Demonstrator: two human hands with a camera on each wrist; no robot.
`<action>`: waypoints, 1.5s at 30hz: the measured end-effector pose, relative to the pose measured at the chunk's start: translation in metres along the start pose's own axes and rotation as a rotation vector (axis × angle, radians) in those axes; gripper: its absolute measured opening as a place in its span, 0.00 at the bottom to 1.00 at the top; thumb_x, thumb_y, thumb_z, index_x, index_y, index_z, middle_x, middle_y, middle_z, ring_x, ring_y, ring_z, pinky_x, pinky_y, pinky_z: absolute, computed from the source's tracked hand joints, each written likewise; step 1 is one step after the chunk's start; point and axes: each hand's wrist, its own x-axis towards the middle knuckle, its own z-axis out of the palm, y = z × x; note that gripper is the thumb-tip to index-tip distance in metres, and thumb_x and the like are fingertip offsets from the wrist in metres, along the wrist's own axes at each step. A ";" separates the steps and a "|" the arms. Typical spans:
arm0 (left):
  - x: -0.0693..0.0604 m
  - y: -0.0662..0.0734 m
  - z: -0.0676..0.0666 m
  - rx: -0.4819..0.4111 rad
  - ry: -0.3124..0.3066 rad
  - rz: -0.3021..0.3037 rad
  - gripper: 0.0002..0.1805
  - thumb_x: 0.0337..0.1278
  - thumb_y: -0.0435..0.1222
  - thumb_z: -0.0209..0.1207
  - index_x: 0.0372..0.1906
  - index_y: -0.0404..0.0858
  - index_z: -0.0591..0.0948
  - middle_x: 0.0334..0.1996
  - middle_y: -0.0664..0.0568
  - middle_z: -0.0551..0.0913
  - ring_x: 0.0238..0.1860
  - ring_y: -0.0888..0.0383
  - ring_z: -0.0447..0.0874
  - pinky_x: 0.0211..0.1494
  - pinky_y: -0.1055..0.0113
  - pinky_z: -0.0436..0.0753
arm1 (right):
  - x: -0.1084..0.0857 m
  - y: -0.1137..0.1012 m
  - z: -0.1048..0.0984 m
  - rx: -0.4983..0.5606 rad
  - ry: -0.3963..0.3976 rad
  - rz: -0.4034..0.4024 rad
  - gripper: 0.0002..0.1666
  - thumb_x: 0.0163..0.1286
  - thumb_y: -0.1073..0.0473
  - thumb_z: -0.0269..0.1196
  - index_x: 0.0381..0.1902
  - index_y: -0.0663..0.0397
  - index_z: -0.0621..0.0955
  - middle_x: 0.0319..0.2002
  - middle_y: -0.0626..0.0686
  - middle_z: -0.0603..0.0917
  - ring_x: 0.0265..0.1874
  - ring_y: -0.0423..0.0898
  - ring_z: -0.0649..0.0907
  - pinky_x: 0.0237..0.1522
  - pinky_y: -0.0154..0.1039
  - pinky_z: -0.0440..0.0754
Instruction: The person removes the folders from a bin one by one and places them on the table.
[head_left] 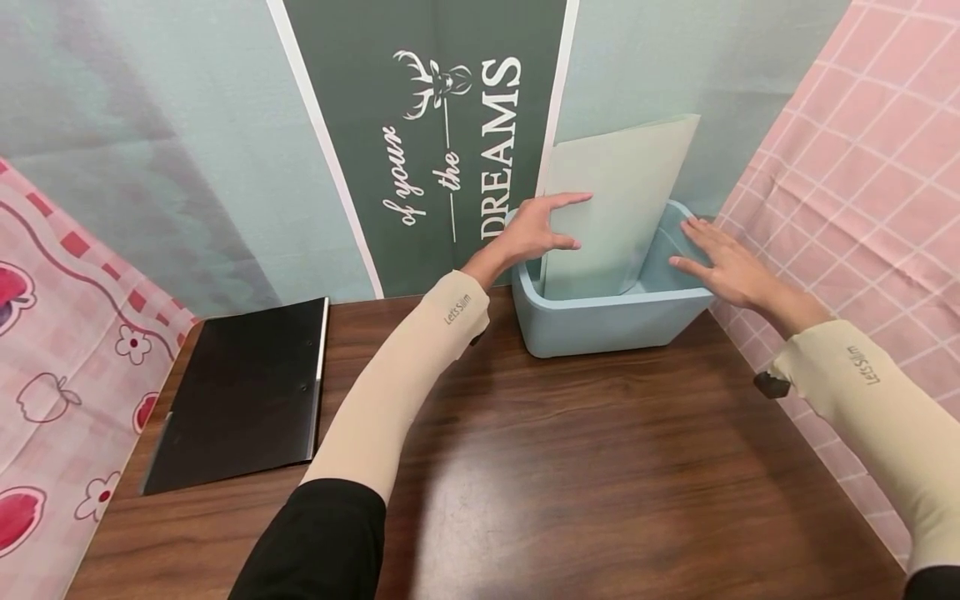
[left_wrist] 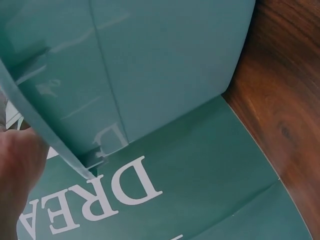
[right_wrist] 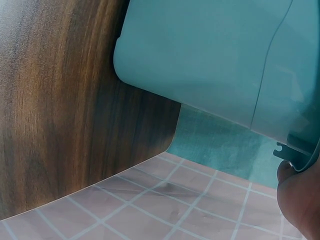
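Observation:
A light blue bin (head_left: pixel 615 325) stands at the back of the table, with pale green sheets or a folder (head_left: pixel 615 200) upright inside, leaning on its left part. The left hand (head_left: pixel 534 229) hovers at the bin's left end, index finger and thumb apart in front of the sheets' left edge. The right hand (head_left: pixel 723 262) lies on the bin's right rim, fingers extended and thumb reaching inward. In the left wrist view the left hand (left_wrist: pixel 20 160) is beside the bin's rim (left_wrist: pixel 45 125). The right wrist view shows part of the right hand (right_wrist: pixel 300 200) against the rim.
A black folder (head_left: pixel 243 392) with a clear edge lies at the table's left side. The brown table (head_left: pixel 570 467) extends in front of the bin. A printed green cloth (head_left: pixel 427 150) hangs behind, and a pink checked cloth (head_left: pixel 862 192) borders the right side.

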 end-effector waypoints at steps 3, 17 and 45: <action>-0.002 -0.001 0.002 0.003 0.037 -0.037 0.41 0.56 0.29 0.76 0.76 0.47 0.76 0.76 0.55 0.75 0.77 0.65 0.67 0.74 0.78 0.63 | 0.000 0.000 0.002 -0.001 0.001 -0.004 0.49 0.84 0.38 0.50 0.85 0.66 0.50 0.85 0.68 0.45 0.84 0.68 0.45 0.81 0.68 0.41; -0.004 -0.002 0.005 -0.007 0.153 -0.112 0.41 0.57 0.18 0.67 0.73 0.51 0.79 0.74 0.57 0.76 0.36 0.66 0.72 0.37 0.73 0.70 | 0.002 0.001 0.000 0.000 0.004 0.001 0.49 0.85 0.37 0.48 0.85 0.65 0.49 0.85 0.67 0.44 0.84 0.67 0.44 0.81 0.67 0.40; -0.025 0.010 -0.001 -0.073 0.252 -0.068 0.41 0.52 0.18 0.71 0.70 0.52 0.82 0.69 0.54 0.80 0.63 0.73 0.77 0.57 0.78 0.73 | 0.000 0.001 0.001 0.011 0.011 0.009 0.49 0.84 0.38 0.49 0.85 0.66 0.50 0.85 0.67 0.46 0.84 0.67 0.45 0.81 0.68 0.41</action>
